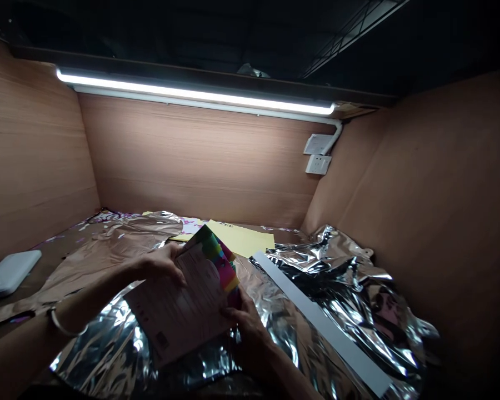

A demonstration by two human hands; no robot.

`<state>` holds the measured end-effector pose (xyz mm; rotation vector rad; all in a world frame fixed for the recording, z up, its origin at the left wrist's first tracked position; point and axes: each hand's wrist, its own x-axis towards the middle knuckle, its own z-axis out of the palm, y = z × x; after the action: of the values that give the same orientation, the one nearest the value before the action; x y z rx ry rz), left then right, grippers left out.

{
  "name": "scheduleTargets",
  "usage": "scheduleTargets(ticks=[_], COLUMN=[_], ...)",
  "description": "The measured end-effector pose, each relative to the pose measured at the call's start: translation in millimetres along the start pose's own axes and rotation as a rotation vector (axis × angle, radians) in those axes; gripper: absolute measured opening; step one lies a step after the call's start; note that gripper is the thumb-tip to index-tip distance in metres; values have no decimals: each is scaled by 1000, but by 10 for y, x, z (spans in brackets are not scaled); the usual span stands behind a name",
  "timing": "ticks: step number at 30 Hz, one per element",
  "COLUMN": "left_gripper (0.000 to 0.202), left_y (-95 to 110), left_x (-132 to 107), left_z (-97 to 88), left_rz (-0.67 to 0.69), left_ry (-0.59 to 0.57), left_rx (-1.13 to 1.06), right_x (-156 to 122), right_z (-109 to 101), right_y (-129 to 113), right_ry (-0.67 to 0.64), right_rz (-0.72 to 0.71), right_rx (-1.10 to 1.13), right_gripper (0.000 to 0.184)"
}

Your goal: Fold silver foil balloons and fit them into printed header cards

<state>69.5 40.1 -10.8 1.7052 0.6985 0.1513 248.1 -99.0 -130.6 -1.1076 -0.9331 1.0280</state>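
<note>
A pale printed paper sleeve [170,316] with a barcode at its lower corner is held tilted above the foil. Colourful sheets [224,266] in green, yellow, pink and orange stick out of its upper right side, by a rounded notch. My left hand [164,262] is closed on the sleeve's upper left edge, thumb across the printed face. On the right side, my right hand [246,319] pinches the sleeve near the sheets' lower end. Some of its fingers are hidden behind. Crinkled silver foil [112,333] lies beneath both hands.
Yellow paper [241,238] lies at the back. A long white strip [320,322] runs diagonally across the foil on the right. At the left is a white rectangular device [12,272]. Wooden panels surround the work surface, under a lit tube [195,94]. A wall socket [318,164] is at back right.
</note>
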Motion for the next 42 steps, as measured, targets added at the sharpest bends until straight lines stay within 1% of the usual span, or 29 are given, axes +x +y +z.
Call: scheduleTargets(ticks=[2,5,8,11,13,15,19,22,24,27,29,32,35,37,39,42], left_gripper=[40,39,34,31,33,36,31,31,31,30,31,30,25,21,22,23], left_y=[22,-37,-147,-241,-273,-276,-215,-199,-241,-355,-422,-448,-381,-308,-237,-175], left_x=[21,50,24,-61,-124,-169,-185,-157,-148,-184,-235,-307,-328,-311,-275,-210], left_z=[-19,-17,16,41,31,1,-74,-83,-56,1,20,0,-39,-44,-21,42], left_rz=[-4,13,43,43,45,42,19,39,30,60,85,57,34,28,28,57], left_ry=[-16,14,99,201,225,193,95,97,153,284,315,251,187,161,140,82], left_rx=[24,17,-17,-66,-100,-118,-55,-43,-105,-250,-303,-294,-234,-186,-147,-128], right_x=[30,39,19,-6,-14,-12,-2,-23,-53,-91,-98,-86,-57,-26,18,107], right_z=[-35,-52,-33,-11,-9,-19,-44,-32,-6,37,49,33,8,9,30,84], right_y=[1,20,27,13,0,-12,-24,-22,-13,-2,-11,-57,-96,-95,-77,-63], right_ry=[-33,-48,-32,-21,-23,-26,-3,24,30,23,32,70,85,71,60,90], right_rz=[8,0,-16,-25,-25,-23,-28,-31,-31,-13,-1,-33,-96,-110,-101,-73], right_rx=[21,35,55,71,72,61,23,5,14,94,109,-34,-140,-140,-133,-136], right_gripper=[35,33,34,34,35,36,35,34,34,34,33,28,23,20,19,20])
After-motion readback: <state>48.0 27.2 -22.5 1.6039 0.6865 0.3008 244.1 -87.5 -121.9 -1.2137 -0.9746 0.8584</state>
